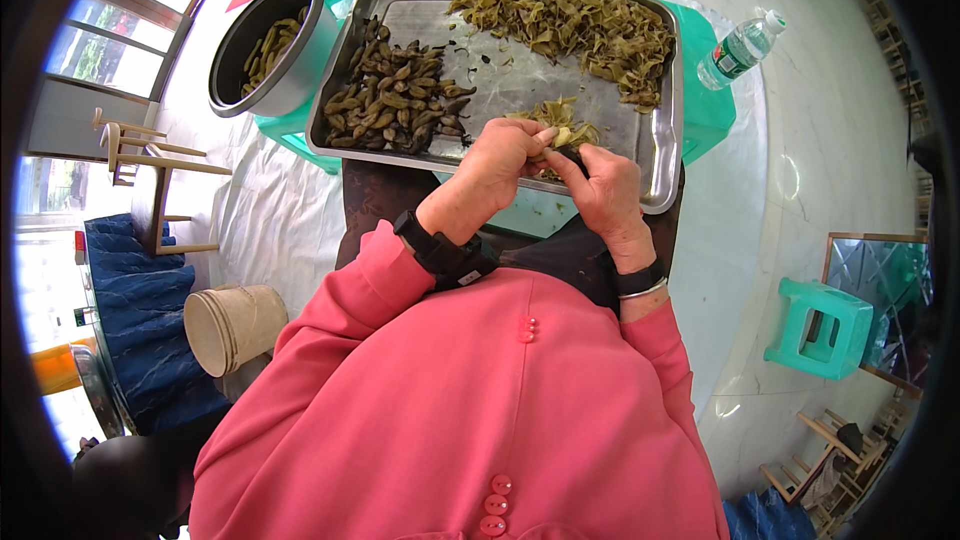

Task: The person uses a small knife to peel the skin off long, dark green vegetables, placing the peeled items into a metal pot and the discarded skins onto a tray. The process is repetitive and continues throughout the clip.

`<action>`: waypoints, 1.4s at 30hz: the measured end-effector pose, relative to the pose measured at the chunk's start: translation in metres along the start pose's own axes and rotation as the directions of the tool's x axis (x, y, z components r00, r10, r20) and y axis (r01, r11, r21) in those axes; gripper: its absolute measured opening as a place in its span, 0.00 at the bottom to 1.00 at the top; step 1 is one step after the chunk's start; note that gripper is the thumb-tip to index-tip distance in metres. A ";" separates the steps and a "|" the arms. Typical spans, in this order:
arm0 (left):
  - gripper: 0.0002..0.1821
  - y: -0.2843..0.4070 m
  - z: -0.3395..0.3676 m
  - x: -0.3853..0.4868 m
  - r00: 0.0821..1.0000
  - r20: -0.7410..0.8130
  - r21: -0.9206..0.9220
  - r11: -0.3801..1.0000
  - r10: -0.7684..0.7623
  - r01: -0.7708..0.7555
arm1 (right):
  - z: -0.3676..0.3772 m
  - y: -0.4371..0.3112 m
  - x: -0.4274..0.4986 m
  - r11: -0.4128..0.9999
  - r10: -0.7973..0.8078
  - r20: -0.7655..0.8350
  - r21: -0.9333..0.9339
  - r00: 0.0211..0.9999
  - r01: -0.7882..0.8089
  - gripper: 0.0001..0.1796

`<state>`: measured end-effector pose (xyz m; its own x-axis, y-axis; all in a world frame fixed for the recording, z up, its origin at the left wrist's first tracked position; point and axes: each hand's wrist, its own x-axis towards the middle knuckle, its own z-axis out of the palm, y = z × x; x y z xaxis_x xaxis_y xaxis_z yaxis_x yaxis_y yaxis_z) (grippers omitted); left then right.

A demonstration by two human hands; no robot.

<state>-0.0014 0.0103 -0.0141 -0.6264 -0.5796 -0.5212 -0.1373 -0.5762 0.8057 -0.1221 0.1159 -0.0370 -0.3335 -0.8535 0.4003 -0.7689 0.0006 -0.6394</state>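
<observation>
Over the near edge of a shallow metal tray (480, 163), my left hand (504, 157) and my right hand (604, 184) meet at the fingertips. Between them they pinch a small pale yellow-green piece of plant matter (550, 136); whether it is a bud or a peel is hard to tell. Something dark shows within my right hand. A small heap of peeled husks (556, 114) lies just beyond the fingers. Brown-green plant buds or bulbs (397, 97) are piled at the tray's left. A large heap of loose yellow-green husks (570, 26) fills its far right.
A grey pot (315, 52) holding slender greenish pieces stands left of the tray. Green plastic stools (697, 82) support the tray; a water bottle (739, 52) stands at right. A beige bucket (234, 326), wooden chair (156, 195) and another green stool (821, 328) are farther out.
</observation>
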 end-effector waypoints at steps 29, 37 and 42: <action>0.12 0.006 -0.003 -0.001 0.999 0.030 -0.163 0.987 0.016 -0.011 | 0.003 0.009 -0.003 0.981 -0.025 -0.037 -0.194 0.999 0.017 0.24; 0.11 0.006 0.004 -0.005 0.996 -0.020 -0.106 0.991 0.084 -0.086 | 0.003 0.008 -0.002 0.969 -0.044 -0.019 -0.244 0.999 0.038 0.20; 0.11 0.005 0.002 -0.003 0.996 -0.061 -0.030 0.998 0.061 -0.063 | 0.002 0.007 -0.002 0.979 -0.075 0.019 -0.187 0.997 0.078 0.21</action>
<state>-0.0014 0.0104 -0.0075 -0.5852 -0.6479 -0.4877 -0.0745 -0.5559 0.8279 -0.1253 0.1168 -0.0434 -0.2643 -0.8607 0.4352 -0.8810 0.0319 -0.4720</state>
